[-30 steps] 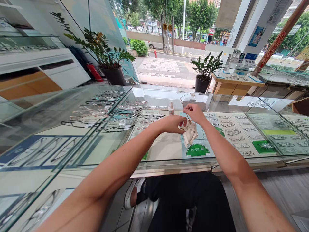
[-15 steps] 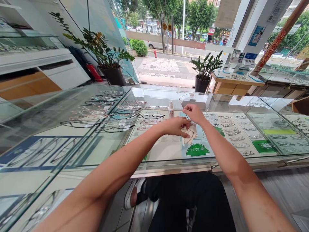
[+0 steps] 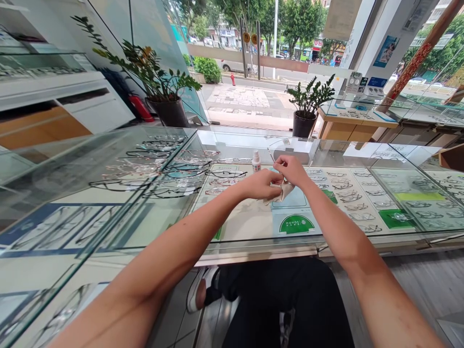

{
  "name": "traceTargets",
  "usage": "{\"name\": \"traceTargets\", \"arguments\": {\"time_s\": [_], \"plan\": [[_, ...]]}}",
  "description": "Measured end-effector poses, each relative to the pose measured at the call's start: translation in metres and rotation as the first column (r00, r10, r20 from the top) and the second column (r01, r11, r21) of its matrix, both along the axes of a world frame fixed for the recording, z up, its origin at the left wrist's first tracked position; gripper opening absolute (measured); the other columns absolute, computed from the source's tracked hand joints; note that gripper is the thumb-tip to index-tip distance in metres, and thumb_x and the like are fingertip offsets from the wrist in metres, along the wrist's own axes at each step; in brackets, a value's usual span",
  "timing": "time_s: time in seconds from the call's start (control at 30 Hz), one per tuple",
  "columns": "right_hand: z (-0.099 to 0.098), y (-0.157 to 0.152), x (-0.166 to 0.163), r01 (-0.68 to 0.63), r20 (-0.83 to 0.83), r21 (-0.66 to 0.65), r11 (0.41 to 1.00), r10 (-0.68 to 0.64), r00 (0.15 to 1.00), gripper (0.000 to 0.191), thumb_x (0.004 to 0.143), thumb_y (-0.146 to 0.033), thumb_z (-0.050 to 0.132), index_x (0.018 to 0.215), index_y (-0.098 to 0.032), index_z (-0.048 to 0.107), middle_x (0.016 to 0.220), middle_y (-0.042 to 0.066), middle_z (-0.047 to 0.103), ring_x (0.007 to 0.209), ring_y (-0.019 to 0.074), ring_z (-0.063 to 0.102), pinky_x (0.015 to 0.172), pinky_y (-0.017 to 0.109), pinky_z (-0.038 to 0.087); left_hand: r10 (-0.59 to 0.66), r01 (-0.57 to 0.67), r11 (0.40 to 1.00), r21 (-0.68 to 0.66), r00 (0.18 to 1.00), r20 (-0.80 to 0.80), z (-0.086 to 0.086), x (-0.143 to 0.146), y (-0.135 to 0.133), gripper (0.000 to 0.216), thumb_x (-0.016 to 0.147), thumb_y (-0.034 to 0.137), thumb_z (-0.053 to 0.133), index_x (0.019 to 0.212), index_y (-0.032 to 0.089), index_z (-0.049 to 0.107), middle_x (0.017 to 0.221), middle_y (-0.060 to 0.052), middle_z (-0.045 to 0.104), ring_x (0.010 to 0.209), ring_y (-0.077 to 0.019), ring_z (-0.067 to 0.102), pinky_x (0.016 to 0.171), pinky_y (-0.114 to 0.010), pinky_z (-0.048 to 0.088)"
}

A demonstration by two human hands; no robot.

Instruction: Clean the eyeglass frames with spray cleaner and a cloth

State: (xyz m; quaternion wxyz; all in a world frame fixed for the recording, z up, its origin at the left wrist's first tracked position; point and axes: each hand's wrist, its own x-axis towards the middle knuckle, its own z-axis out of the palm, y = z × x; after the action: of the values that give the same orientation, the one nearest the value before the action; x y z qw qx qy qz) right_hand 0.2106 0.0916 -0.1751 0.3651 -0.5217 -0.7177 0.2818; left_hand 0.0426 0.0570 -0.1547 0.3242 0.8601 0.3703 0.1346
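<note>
My left hand (image 3: 260, 185) pinches a pale cream cleaning cloth (image 3: 284, 192), now bunched up small between both hands. My right hand (image 3: 292, 168) holds a thin-rimmed pair of glasses (image 3: 272, 155), whose wire frame sticks up to the left of the fingers. Both hands meet just above the glass counter top (image 3: 253, 222). A small white spray bottle (image 3: 256, 161) stands upright on the glass just left of the hands.
Rows of spectacle frames (image 3: 170, 169) lie on and under the glass to the left, more displayed frames (image 3: 355, 198) to the right. A green round sticker (image 3: 296, 224) sits near the counter's front edge. Two potted plants (image 3: 304, 113) stand behind. My dark-trousered knees are below the counter.
The cloth hung loose below my hands a second ago; it is now gathered up tightly between them. Both hands have drawn closer together, with the left one rising slightly.
</note>
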Motion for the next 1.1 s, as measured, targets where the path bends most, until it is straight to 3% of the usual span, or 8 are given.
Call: {"name": "traceTargets", "arguments": {"time_s": [0.2,0.37,0.53,0.67,0.8,1.1], "plan": [[0.0031,-0.0016,-0.0001,0.001,-0.028,-0.002,1.0,-0.001,1.0,0.017,0.08,-0.031,0.059,0.067,-0.021,0.057,0.074,-0.001,0.064,0.066,0.0145,0.049,0.067,0.032,0.037,-0.035,0.036,0.999,-0.014,0.998,0.057,0.0005,-0.0006,-0.0011,0.021,0.067,0.025,0.054,0.065,0.023,0.032,0.062,0.003,0.037,0.057,-0.0135,0.036,0.056,-0.031,0.027],[0.0054,-0.0041,-0.0011,-0.005,-0.009,-0.035,0.999,0.004,1.0,0.018,0.081,-0.032,0.056,0.067,-0.02,0.057,0.072,-0.001,0.062,0.066,0.0141,0.047,0.066,0.032,0.035,-0.047,0.047,0.999,0.007,0.999,0.013,-0.0037,-0.0009,0.0021,0.013,0.069,0.023,0.052,0.081,0.021,0.052,0.071,0.0,0.057,0.062,-0.0153,0.046,0.06,-0.03,0.034],[0.004,-0.0047,-0.0031,-0.014,0.043,-0.05,0.999,0.016,0.999,0.018,0.08,-0.031,0.055,0.066,-0.02,0.056,0.067,-0.002,0.058,0.064,0.0138,0.046,0.065,0.032,0.033,-0.038,0.04,0.998,0.04,0.998,-0.05,-0.0023,-0.0001,0.0032,0.014,0.077,0.027,0.045,0.079,0.019,0.057,0.067,-0.001,0.056,0.06,-0.0161,0.045,0.061,-0.031,0.033],[0.0029,-0.0049,-0.0033,-0.029,0.055,-0.059,0.998,0.032,0.998,0.017,0.08,-0.03,0.054,0.066,-0.02,0.056,0.068,-0.002,0.057,0.066,0.0142,0.046,0.066,0.032,0.033,-0.026,0.027,1.0,0.009,0.999,-0.044,0.0009,0.0005,-0.0002,0.025,0.083,0.042,0.051,0.074,0.019,0.057,0.067,0.0,0.057,0.061,-0.0155,0.046,0.061,-0.03,0.033],[0.0029,-0.0049,-0.0021,-0.034,0.06,-0.067,0.997,0.038,0.998,0.017,0.08,-0.03,0.054,0.066,-0.02,0.057,0.068,-0.002,0.058,0.066,0.0147,0.047,0.065,0.032,0.033,-0.019,0.022,0.999,0.031,0.997,-0.077,-0.0001,0.0005,0.0,0.043,0.074,0.06,0.068,0.086,0.019,0.066,0.072,-0.001,0.062,0.064,-0.0167,0.051,0.06,-0.029,0.033],[0.0014,-0.0053,-0.0026,-0.047,0.073,-0.067,0.997,0.052,0.996,0.018,0.08,-0.031,0.054,0.065,-0.021,0.054,0.066,-0.002,0.056,0.065,0.0145,0.046,0.064,0.032,0.033,-0.003,0.007,0.998,0.065,0.999,-0.053,-0.0046,-0.0009,0.0052,0.031,0.078,0.049,0.064,0.08,0.019,0.07,0.067,0.0,0.061,0.059,-0.0146,0.048,0.06,-0.029,0.033]]}}
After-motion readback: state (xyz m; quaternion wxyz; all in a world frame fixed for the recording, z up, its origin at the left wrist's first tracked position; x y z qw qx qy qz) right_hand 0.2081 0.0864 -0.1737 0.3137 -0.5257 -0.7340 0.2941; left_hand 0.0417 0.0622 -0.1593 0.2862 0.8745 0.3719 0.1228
